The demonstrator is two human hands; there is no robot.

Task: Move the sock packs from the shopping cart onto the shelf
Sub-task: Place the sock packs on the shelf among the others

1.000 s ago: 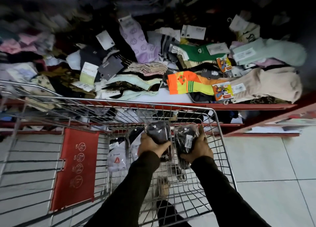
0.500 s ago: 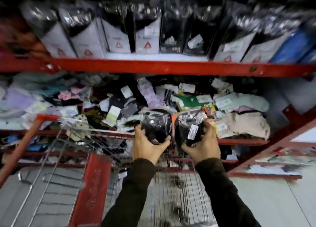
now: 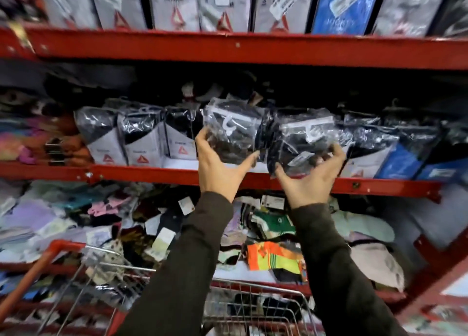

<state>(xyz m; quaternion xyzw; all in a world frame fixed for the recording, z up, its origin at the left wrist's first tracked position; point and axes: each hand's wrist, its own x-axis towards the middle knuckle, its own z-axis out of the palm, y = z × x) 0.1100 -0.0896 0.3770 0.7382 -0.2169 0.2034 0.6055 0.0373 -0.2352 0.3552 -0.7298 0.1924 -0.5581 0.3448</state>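
My left hand point(image 3: 217, 168) grips a clear plastic pack of dark socks point(image 3: 233, 130) with a white hanger hook. My right hand point(image 3: 307, 181) grips a second dark sock pack point(image 3: 301, 143) bearing a white price sticker. Both packs are raised side by side just above the front edge of the red middle shelf point(image 3: 152, 174), in a gap of the row of upright sock packs point(image 3: 141, 138). The wire shopping cart point(image 3: 253, 307) is below, between my dark sleeves; what lies in it is blurred.
Upright packs point(image 3: 395, 148) continue right of the gap. An upper red shelf point(image 3: 228, 48) carries more boxed sock packs. The shelf below holds a loose heap of coloured socks point(image 3: 273, 257). The cart's red handle point(image 3: 38, 267) is at lower left.
Both hands have lifted the two sock packs out of the cart and up to the middle shelf. The view has tilted upward with them.
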